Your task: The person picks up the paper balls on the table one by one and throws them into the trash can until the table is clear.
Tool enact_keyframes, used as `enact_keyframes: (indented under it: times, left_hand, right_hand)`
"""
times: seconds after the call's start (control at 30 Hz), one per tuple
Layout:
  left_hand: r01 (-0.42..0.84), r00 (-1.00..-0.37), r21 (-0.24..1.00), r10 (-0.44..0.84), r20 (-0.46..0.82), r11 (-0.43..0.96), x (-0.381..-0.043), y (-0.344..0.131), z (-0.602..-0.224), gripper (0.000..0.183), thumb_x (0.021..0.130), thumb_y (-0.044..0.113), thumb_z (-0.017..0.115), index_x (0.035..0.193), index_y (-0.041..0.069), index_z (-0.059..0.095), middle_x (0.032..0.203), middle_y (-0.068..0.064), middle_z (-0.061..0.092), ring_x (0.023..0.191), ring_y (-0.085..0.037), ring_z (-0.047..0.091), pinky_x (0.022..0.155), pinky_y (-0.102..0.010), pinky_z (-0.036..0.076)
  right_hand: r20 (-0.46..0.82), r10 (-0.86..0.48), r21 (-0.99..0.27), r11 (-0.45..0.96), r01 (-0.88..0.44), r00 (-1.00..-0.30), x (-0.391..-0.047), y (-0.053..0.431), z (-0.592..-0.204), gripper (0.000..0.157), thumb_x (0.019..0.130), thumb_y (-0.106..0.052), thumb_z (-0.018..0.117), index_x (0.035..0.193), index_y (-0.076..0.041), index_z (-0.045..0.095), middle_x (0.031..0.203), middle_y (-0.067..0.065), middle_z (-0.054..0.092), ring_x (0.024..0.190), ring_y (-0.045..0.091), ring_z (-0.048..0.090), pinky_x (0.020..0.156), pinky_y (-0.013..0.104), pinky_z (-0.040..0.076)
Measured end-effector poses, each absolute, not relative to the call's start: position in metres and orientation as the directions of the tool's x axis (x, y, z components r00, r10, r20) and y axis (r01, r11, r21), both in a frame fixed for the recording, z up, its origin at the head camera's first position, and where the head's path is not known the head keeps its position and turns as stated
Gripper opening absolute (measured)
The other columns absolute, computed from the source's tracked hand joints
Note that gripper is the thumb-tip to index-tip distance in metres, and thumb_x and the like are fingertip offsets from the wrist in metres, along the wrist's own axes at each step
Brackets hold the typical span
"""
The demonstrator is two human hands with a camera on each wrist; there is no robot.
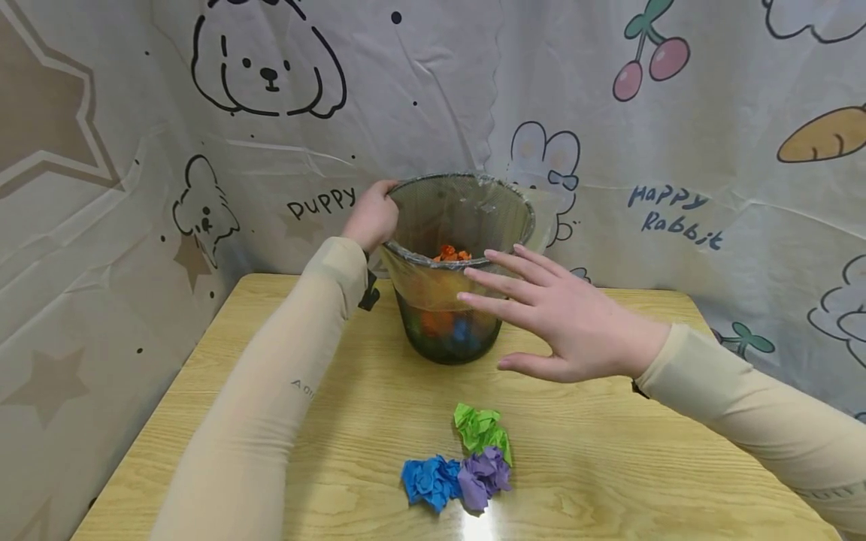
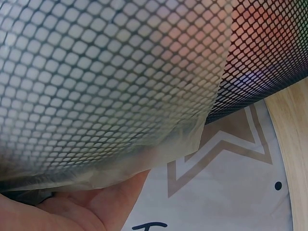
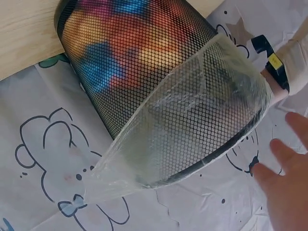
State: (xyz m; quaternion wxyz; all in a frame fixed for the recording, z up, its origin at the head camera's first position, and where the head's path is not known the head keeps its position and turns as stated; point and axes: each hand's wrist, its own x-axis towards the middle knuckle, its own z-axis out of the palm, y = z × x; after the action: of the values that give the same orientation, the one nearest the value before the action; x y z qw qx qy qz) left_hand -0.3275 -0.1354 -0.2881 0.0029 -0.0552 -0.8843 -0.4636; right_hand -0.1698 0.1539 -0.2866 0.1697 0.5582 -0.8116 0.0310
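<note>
A black mesh wastebasket [image 1: 414, 330] stands on the table with a clear plastic liner [image 1: 409, 276] folded over its rim. Inside it lies orange crumpled paper [image 1: 452, 254]; more coloured wads show through the mesh in the right wrist view. My left hand [image 1: 373, 216] grips the rim on the left side, its fingers partly hidden by the bin and liner. Close to the front right of the rim, my right hand [image 1: 575, 323] is spread with straight fingers and holds nothing. Nearer me lie crumpled paper balls: green [image 1: 482, 430], blue [image 1: 431, 482] and purple [image 1: 484, 478], touching one another.
The wooden table [image 1: 595, 458] ends at a printed cloth [image 1: 433, 98] that hangs behind it and along the left side. A black strap [image 3: 274, 65] sits on my left wrist.
</note>
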Motion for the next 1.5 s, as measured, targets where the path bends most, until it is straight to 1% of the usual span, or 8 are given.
enact_keyframes:
  times: [0.23, 0.37, 0.47, 0.53, 0.87, 1.13, 1.33, 1.5]
  left_hand:
    - [0.099, -0.994, 0.827, 0.093, 0.058, 0.554, -0.327, -0.135, -0.287, 0.056, 0.107, 0.01, 0.018, 0.161, 0.012, 0.032, 0.157, -0.013, 0.041, 0.071, -0.02, 0.049, 0.049, -0.026, 0.034]
    - [0.097, -0.994, 0.825, 0.095, 0.053, 0.557, -0.328, -0.136, -0.287, 0.056, 0.108, 0.011, 0.018, 0.161, 0.012, 0.031, 0.158, -0.012, 0.04, 0.058, -0.014, 0.041, 0.046, -0.025, 0.033]
    - [0.098, -0.994, 0.824, 0.097, 0.052, 0.558, -0.329, -0.136, -0.287, 0.056, 0.108, 0.011, 0.018, 0.162, 0.013, 0.031, 0.159, -0.012, 0.039, 0.051, -0.013, 0.034, 0.045, -0.025, 0.032]
    - [0.102, -0.994, 0.822, 0.097, 0.057, 0.561, -0.328, -0.136, -0.287, 0.056, 0.107, 0.01, 0.019, 0.162, 0.012, 0.031, 0.16, -0.012, 0.038, 0.055, -0.012, 0.037, 0.046, -0.025, 0.034]
    - [0.085, -0.995, 0.831, 0.097, 0.037, 0.55, -0.329, -0.136, -0.287, 0.056, 0.108, 0.011, 0.018, 0.163, 0.014, 0.028, 0.162, -0.01, 0.035, 0.043, -0.011, 0.026, 0.042, -0.025, 0.031]
    - [0.084, -0.995, 0.837, 0.096, 0.038, 0.54, -0.328, -0.136, -0.287, 0.056, 0.107, 0.011, 0.018, 0.163, 0.014, 0.029, 0.161, -0.01, 0.036, 0.045, -0.012, 0.027, 0.043, -0.026, 0.031]
    - [0.08, -0.994, 0.835, 0.101, 0.03, 0.544, -0.327, -0.136, -0.288, 0.056, 0.108, 0.012, 0.018, 0.163, 0.015, 0.028, 0.161, -0.01, 0.036, 0.046, -0.013, 0.028, 0.045, -0.027, 0.032]
    - [0.088, -0.994, 0.836, 0.101, 0.039, 0.542, -0.328, -0.136, -0.289, 0.056, 0.108, 0.012, 0.018, 0.163, 0.014, 0.029, 0.16, -0.01, 0.038, 0.046, -0.013, 0.028, 0.044, -0.027, 0.031]
  right_hand:
    - [0.232, -0.932, 0.067, 0.302, -0.951, -0.279, -0.164, 0.157, -0.302, 0.075, 0.095, -0.029, 0.063, 0.163, -0.022, 0.032, 0.164, 0.002, 0.033, 0.152, 0.029, 0.026, 0.119, 0.049, 0.028]
    - [0.129, -0.944, 0.044, 0.311, -0.95, -0.303, -0.164, 0.158, -0.323, 0.081, 0.09, -0.021, 0.063, 0.163, -0.024, 0.03, 0.164, 0.002, 0.033, 0.15, 0.027, 0.031, 0.115, 0.049, 0.034]
    - [0.054, -0.941, 0.036, 0.336, -0.941, -0.334, -0.165, 0.159, -0.344, 0.086, 0.086, -0.016, 0.063, 0.164, -0.026, 0.029, 0.165, 0.003, 0.032, 0.15, 0.028, 0.031, 0.114, 0.049, 0.036]
    - [0.015, -0.939, 0.035, 0.345, -0.938, -0.345, -0.165, 0.161, -0.361, 0.09, 0.082, -0.012, 0.065, 0.163, -0.027, 0.03, 0.166, 0.005, 0.03, 0.15, 0.03, 0.031, 0.114, 0.049, 0.036]
    - [-0.037, -0.947, 0.043, 0.319, -0.947, -0.32, -0.165, 0.16, -0.422, 0.099, 0.074, 0.007, 0.061, 0.162, -0.03, 0.034, 0.166, 0.011, 0.03, 0.146, 0.038, 0.037, 0.11, 0.049, 0.042]
    - [-0.074, -0.94, 0.029, 0.332, -0.943, -0.333, -0.164, 0.153, -0.441, 0.083, 0.088, 0.003, 0.065, 0.16, -0.029, 0.038, 0.166, 0.01, 0.028, 0.146, 0.037, 0.036, 0.108, 0.051, 0.044]
    - [-0.104, -0.93, -0.008, 0.355, -0.935, -0.352, -0.166, 0.152, -0.448, 0.086, 0.085, 0.004, 0.07, 0.159, -0.026, 0.04, 0.167, 0.011, 0.027, 0.144, 0.035, 0.041, 0.109, 0.05, 0.043]
    - [-0.112, -0.911, -0.017, 0.4, -0.916, -0.396, -0.168, 0.153, -0.452, 0.078, 0.083, 0.002, 0.073, 0.153, -0.022, 0.048, 0.165, 0.01, 0.032, 0.143, 0.032, 0.042, 0.111, 0.047, 0.041]
